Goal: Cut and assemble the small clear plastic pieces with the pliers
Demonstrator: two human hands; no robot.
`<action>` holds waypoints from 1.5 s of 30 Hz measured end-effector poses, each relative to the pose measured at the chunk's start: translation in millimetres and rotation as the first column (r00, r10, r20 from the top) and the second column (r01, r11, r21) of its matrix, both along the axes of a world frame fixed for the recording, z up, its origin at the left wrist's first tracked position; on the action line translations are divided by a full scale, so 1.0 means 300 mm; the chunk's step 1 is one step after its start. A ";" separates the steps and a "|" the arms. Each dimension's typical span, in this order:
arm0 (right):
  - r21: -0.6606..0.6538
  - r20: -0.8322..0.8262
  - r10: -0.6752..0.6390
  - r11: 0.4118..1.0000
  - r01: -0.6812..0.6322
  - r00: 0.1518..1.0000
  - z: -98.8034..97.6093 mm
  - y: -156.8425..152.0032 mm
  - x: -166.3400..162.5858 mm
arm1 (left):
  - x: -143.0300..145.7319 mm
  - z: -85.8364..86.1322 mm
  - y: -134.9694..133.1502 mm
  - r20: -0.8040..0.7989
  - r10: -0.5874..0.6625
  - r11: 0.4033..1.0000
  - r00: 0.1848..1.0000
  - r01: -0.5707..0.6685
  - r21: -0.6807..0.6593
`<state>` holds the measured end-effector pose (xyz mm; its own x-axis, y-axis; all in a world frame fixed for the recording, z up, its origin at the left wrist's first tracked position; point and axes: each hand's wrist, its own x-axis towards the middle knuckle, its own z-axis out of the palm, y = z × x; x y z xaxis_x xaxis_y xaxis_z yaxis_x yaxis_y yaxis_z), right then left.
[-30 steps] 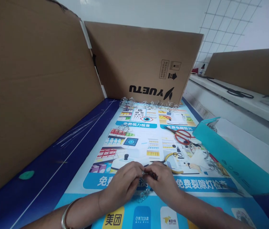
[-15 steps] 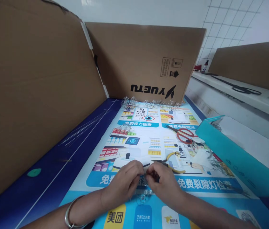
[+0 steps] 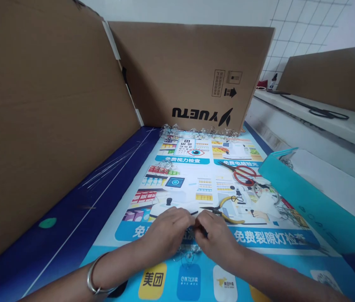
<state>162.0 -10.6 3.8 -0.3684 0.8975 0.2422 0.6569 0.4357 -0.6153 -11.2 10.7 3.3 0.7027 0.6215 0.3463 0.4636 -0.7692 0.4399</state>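
Observation:
My left hand [image 3: 168,233] and my right hand [image 3: 215,237] meet fingertip to fingertip over the printed poster mat [image 3: 196,184]. Both are pinched on a small wire-and-clear-bead piece between them; a bit of it [image 3: 187,251] hangs below the fingers. A silver bangle [image 3: 92,277] sits on my left wrist. Yellow-handled pliers [image 3: 228,209] lie on the mat just beyond my right hand. Red-handled scissors [image 3: 242,173] lie farther back.
Tall cardboard sheets stand at the left [image 3: 45,109] and at the back [image 3: 190,75]. Clear bead clusters [image 3: 196,132] line the back sheet's foot; thin wires [image 3: 111,167] lie at the left. A teal folder [image 3: 309,201] leans at the right beside a white ledge [image 3: 322,126].
Both hands stay pinched together on the small piece. The view has tilted slightly, so the hands and the mat sit a little differently in the picture.

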 end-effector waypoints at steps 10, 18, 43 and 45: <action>0.009 0.004 0.014 1.000 -0.015 1.000 0.008 -0.004 0.004 | -0.002 0.000 -0.017 -0.008 0.037 0.999 0.999 -0.037 0.034; 0.010 0.004 0.031 0.999 -0.032 0.999 0.010 -0.006 0.005 | -0.007 -0.034 -0.018 0.182 0.071 0.983 0.981 -0.038 -0.179; 0.215 0.722 -0.048 0.964 -0.158 0.690 0.003 0.128 0.273 | -0.052 -0.073 0.056 0.331 0.058 0.998 0.942 -0.045 -0.049; 0.232 0.717 -0.071 0.962 -0.141 0.693 -0.002 0.123 0.263 | -0.051 -0.078 0.058 0.332 0.046 0.998 0.942 -0.032 -0.047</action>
<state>241.0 26.4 3.1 -0.5531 0.8267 0.1033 0.8289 0.5336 0.1677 -26.5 28.0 -20.1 0.5263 0.6648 0.5302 0.3149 -0.7316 0.6047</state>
